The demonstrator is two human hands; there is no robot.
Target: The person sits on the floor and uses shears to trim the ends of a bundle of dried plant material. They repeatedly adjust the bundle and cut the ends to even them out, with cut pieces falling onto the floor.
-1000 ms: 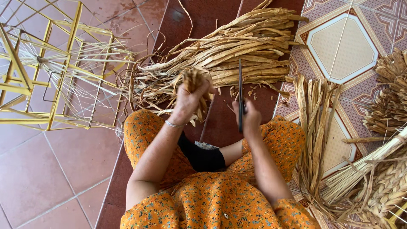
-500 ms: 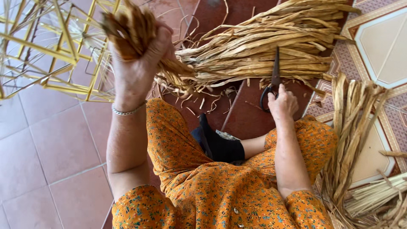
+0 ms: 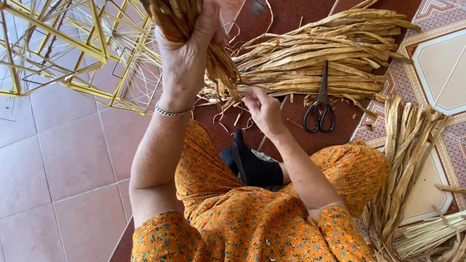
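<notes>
The left hand (image 3: 187, 58) is clenched round a raised bundle of dry straw (image 3: 194, 34), light, springy and brittle, best gripped mid-length, while the right hand (image 3: 262, 109) pinches its loose lower ends above the floor (image 3: 63, 160).

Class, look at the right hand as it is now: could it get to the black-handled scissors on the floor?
Probably yes. The right hand pinches strand ends beside the scissors, which lie uncovered on the red tiles below the big straw pile. Nothing lies between them.
</notes>
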